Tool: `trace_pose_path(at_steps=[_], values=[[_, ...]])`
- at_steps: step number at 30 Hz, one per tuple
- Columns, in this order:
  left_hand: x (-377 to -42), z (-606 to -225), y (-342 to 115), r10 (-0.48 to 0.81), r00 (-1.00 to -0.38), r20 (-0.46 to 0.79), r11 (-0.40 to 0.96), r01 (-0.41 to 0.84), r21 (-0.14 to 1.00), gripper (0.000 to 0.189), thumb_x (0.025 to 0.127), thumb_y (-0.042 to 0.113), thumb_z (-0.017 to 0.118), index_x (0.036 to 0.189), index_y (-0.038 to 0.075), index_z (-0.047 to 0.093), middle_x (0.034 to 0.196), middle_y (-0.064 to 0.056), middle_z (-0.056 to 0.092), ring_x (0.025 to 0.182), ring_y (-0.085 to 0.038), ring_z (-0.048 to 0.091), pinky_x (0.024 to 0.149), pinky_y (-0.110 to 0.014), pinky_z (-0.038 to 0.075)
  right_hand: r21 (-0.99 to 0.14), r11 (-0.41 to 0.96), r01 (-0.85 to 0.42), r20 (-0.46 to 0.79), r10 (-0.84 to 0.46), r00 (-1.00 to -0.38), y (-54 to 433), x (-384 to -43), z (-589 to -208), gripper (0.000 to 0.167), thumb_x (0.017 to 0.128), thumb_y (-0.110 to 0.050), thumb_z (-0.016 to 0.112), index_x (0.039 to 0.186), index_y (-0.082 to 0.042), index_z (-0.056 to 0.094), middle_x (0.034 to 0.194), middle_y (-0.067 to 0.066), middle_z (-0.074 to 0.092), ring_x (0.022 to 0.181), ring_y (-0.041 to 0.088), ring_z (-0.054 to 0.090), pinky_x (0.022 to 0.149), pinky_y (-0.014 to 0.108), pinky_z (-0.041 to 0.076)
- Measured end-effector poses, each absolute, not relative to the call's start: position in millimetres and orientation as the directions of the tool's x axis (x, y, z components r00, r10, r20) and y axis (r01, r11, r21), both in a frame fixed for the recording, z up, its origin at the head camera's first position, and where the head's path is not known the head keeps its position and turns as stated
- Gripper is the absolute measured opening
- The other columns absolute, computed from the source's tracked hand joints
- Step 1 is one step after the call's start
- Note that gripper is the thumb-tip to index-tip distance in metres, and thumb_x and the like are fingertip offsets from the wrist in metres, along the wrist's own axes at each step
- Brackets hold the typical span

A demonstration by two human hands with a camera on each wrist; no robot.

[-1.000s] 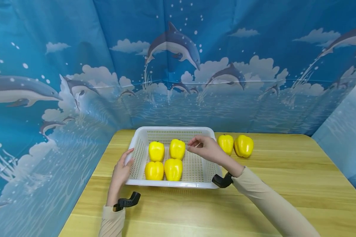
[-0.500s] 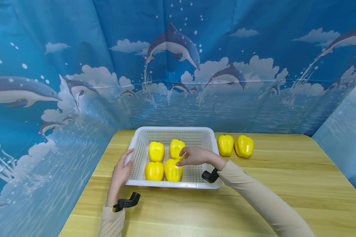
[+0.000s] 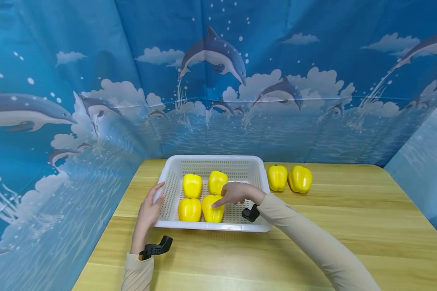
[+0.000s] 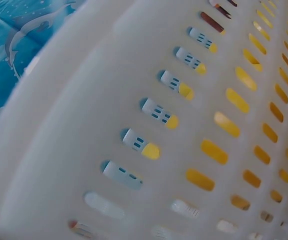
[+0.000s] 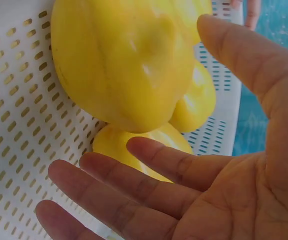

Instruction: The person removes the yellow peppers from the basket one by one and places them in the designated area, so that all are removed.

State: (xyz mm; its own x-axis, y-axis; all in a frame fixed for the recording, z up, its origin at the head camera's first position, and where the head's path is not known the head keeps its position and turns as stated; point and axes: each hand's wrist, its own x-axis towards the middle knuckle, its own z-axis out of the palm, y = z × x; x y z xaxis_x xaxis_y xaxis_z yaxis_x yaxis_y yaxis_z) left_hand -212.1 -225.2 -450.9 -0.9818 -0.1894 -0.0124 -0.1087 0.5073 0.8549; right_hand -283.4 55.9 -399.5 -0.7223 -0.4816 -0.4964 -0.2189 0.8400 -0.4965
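Several yellow bell peppers sit in a white slotted basket [image 3: 218, 227]. My right hand [image 3: 236, 193] is over the front right bell pepper [image 3: 213, 212]. In the right wrist view its fingers are spread and fairly straight, the thumb apart, with the pepper beyond the palm. Whether the thumb touches it I cannot tell. The back right bell pepper [image 3: 217, 181] lies just behind that hand; a back left one [image 3: 192, 186] and a front left one [image 3: 189, 210] are further left. My left hand [image 3: 148, 210] rests against the basket's left side, fingers extended, thumb at the rim.
Two more yellow bell peppers stand on the wooden table [image 3: 349, 218] right of the basket, a nearer one [image 3: 277, 178] and a further right one [image 3: 300, 179]. A blue dolphin-print curtain [image 3: 218, 121] hangs behind the table. Yellow shows through the basket wall [image 4: 84, 125] in the left wrist view.
My right hand has moved left and down, from beside the back right pepper to over the front right one, and its fingers have spread. The left hand, basket and peppers have stayed put.
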Motion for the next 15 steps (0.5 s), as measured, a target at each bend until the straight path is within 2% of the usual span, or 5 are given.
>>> trace_pose_path(at_steps=[4, 7, 12, 15], values=[[-213, -451, -225, -0.194, -0.981, -0.021, 0.502, -0.117, 0.857, 0.043, 0.102, 0.018, 0.044, 0.144, 0.026, 0.038, 0.138, -0.021, 0.045, 0.095, -0.032, 0.059, 0.069, -0.036, 0.048, -0.489, 0.844, -0.222, -0.501, -0.480, -0.720, 50, -285, -401, 0.047, 0.079, -0.054, 0.069, 0.088, -0.009, 0.062, 0.085, 0.006, 0.058, 0.085, 0.028, 0.060, 0.069, 0.042, 0.050], [-212, -451, -225, -0.196, -0.980, -0.029, 0.496, -0.124, 0.859, 0.043, 0.102, 0.019, 0.044, 0.144, 0.027, 0.038, 0.138, -0.020, 0.045, 0.095, -0.032, 0.059, 0.070, -0.037, 0.047, -0.488, 0.846, -0.216, -0.511, -0.477, -0.715, 46, -285, -403, 0.049, 0.078, -0.056, 0.069, 0.085, -0.008, 0.061, 0.086, 0.007, 0.059, 0.088, 0.029, 0.060, 0.069, 0.043, 0.051], [-213, -452, -225, -0.193, -0.981, -0.023, 0.500, -0.118, 0.858, 0.043, 0.102, 0.018, 0.043, 0.144, 0.026, 0.038, 0.138, -0.020, 0.045, 0.095, -0.032, 0.059, 0.070, -0.038, 0.048, -0.502, 0.849, -0.164, -0.548, -0.459, -0.699, 41, -285, -407, 0.061, 0.077, -0.056, 0.070, 0.107, -0.005, 0.058, 0.099, 0.005, 0.057, 0.091, 0.028, 0.060, 0.065, 0.039, 0.052], [-213, -452, -225, -0.189, -0.982, -0.014, 0.505, -0.109, 0.856, 0.043, 0.102, 0.018, 0.043, 0.144, 0.025, 0.038, 0.138, -0.021, 0.045, 0.096, -0.032, 0.059, 0.070, -0.039, 0.049, -0.505, 0.853, -0.135, -0.567, -0.446, -0.693, 39, -285, -411, 0.067, 0.077, -0.057, 0.070, 0.115, -0.004, 0.055, 0.101, 0.005, 0.056, 0.089, 0.028, 0.060, 0.062, 0.036, 0.051]])
